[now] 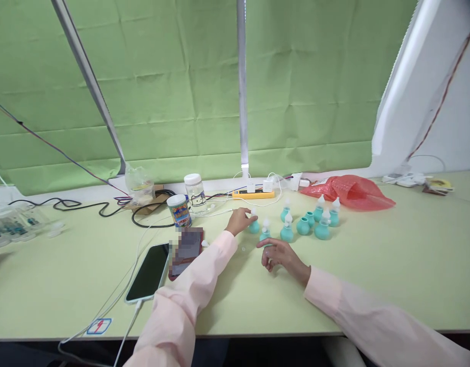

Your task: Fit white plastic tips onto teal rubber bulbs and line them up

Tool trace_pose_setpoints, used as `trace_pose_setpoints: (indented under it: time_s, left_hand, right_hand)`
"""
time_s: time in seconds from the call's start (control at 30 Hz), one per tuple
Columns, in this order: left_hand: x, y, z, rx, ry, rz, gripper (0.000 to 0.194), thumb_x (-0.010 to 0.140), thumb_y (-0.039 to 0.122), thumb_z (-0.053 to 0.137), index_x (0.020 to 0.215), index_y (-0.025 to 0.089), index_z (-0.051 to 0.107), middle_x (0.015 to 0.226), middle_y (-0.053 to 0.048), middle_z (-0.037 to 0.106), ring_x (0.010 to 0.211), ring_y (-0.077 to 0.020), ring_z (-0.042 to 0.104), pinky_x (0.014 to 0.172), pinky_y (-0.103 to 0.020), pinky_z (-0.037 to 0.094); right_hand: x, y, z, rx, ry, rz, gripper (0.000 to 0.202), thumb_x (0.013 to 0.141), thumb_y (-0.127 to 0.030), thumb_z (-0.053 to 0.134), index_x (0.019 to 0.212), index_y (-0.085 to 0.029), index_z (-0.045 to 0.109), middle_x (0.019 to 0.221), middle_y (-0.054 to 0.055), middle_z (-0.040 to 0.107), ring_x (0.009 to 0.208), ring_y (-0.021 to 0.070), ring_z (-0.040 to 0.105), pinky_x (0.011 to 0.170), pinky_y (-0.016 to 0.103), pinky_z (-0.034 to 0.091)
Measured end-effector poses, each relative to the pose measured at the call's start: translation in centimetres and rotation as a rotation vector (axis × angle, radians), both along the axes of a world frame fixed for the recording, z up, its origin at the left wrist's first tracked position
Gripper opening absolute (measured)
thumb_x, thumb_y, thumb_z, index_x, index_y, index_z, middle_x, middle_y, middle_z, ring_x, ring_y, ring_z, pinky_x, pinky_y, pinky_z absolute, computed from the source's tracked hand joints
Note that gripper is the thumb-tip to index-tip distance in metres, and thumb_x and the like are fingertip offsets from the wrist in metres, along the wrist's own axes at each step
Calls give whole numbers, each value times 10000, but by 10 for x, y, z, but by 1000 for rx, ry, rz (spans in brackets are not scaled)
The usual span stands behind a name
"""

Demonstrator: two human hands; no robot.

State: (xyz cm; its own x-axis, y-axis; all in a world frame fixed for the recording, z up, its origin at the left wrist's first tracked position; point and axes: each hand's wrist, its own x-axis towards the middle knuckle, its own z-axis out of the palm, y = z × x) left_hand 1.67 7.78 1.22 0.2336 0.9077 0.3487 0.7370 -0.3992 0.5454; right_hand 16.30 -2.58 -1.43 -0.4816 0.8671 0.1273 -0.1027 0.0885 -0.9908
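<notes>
My left hand (pixel 239 221) reaches to a teal nasal aspirator bulb (pixel 254 227) with a whitish tip. Its fingers are closed around that tip. My right hand (pixel 281 255) hovers just in front of another teal bulb (pixel 264 234) with a clear tip, index finger stretched out and the others loosely curled. Nothing shows in it, and I cannot tell whether the fingertip touches the bulb. Several more tipped bulbs (pixel 286 233) stand to the right. Among them are bulbs without tips (pixel 304 227), their round mouths showing. A small clear piece (pixel 205 243) lies left of my left hand.
Two phones, one black-screened (pixel 149 272) and one red-edged (pixel 194 239), lie left of my left arm. Behind stand a printed can (pixel 179 211), a white-lidded jar (pixel 197 196), a yellow power strip (pixel 254 194) and a red plastic bag (pixel 353 192). Cables (pixel 105 208) cross the table's left side.
</notes>
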Motion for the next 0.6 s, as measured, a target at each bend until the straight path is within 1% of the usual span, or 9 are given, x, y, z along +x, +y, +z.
trace_pose_setpoints:
  time_s: [0.1,0.17,0.23,0.3,0.33,0.4,0.53,0.6]
  left_hand:
    - [-10,-5,2,-7,116,-20,527,641,450,477,1054,122,470,693,-48,597,750,-180,529,710,-275,372]
    - [-19,-10,3,-17,252,-21,530,681,460,419,1098,133,424,749,-57,596,811,-183,515,742,-276,358]
    - [-30,-15,3,-60,413,-11,462,697,442,397,1061,162,456,818,-65,585,839,-185,508,727,-272,365]
    - [-41,-21,2,-108,520,-8,378,653,404,468,954,185,529,862,-72,572,840,-202,509,691,-276,380]
    - [-46,-24,2,-127,552,-10,341,616,376,515,899,190,556,872,-74,568,836,-211,511,679,-279,385]
    - [-53,-29,-1,-148,595,-15,295,574,321,559,840,197,579,871,-73,566,821,-214,518,664,-279,390]
    - [-56,-36,-9,-135,648,-2,223,642,257,485,835,195,579,852,-68,572,814,-191,524,661,-268,392]
    - [-53,-36,-14,-111,662,7,201,667,227,447,808,183,584,850,-75,574,810,-188,525,662,-272,392]
  right_hand:
    - [2,-2,3,169,-28,-119,262,649,-353,520,796,-138,498,494,-10,508,436,94,465,434,249,412]
    - [5,-4,7,346,-51,-259,223,649,-337,527,772,-152,509,521,-3,509,469,104,478,461,259,424]
    - [9,-6,10,539,-77,-422,175,652,-301,533,767,-170,514,588,13,525,536,120,501,513,271,439]
    - [12,-6,11,687,-106,-548,144,664,-267,524,778,-181,508,644,27,537,580,130,511,553,281,446]
    - [12,-6,10,738,-130,-583,137,672,-257,514,787,-184,504,653,30,540,580,130,511,557,282,446]
    - [11,-4,4,824,-212,-579,131,685,-249,494,800,-187,499,638,25,541,552,123,501,543,276,440]
    - [2,1,-12,1014,-439,-369,139,711,-236,444,827,-188,503,599,8,526,495,99,460,493,243,399]
    - [-1,2,-18,1046,-509,-315,144,718,-226,428,839,-186,497,618,9,522,492,92,450,487,233,385]
